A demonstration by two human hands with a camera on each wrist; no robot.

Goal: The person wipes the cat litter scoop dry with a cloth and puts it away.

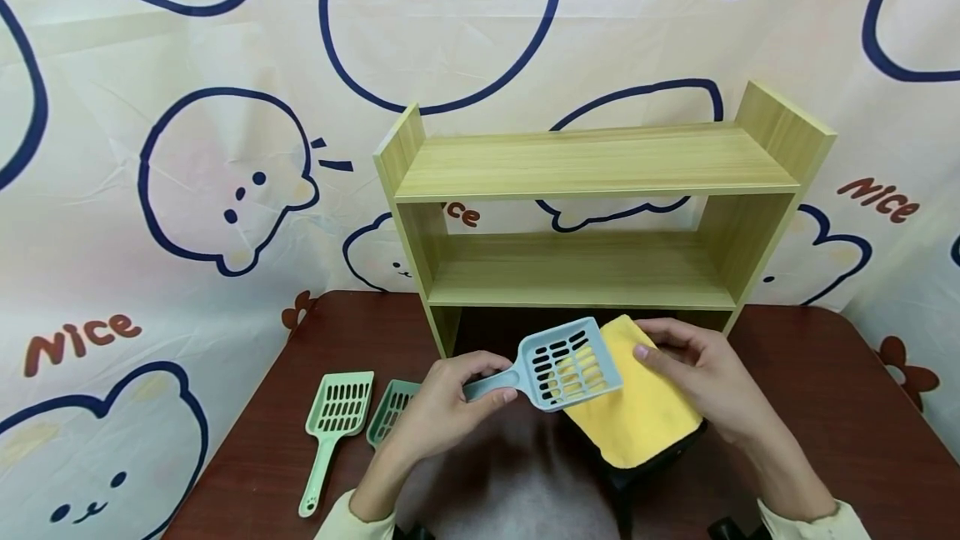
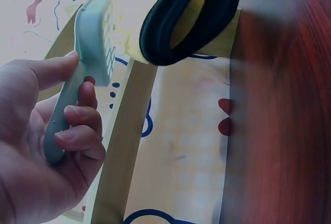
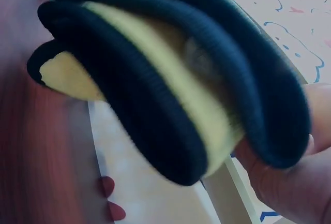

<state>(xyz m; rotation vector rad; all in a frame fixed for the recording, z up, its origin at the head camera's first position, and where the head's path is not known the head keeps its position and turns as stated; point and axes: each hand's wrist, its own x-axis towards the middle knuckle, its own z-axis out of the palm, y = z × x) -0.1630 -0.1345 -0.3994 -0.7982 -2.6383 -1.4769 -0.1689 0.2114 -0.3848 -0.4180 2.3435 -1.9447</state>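
Note:
A light blue slotted litter scoop (image 1: 566,365) is gripped by its handle in my left hand (image 1: 453,398). In the left wrist view, the fingers curl round the handle of the scoop (image 2: 93,43). My right hand (image 1: 701,373) holds a folded yellow cloth (image 1: 637,407), thumb on top. Black edging shows along the folds of the cloth (image 3: 139,100) in the right wrist view. The scoop's head overlaps the cloth in the head view; whether they touch, I cannot tell. To the left lie a green slotted scoop (image 1: 339,407) and a second green scoop (image 1: 395,408), partly hidden behind my left hand.
A two-tier light wood shelf (image 1: 592,269) stands at the back of the dark red-brown table (image 1: 255,448). Behind it hangs a white backdrop (image 1: 97,148) with blue cartoon outlines. A greyish glare lies on the table's front middle.

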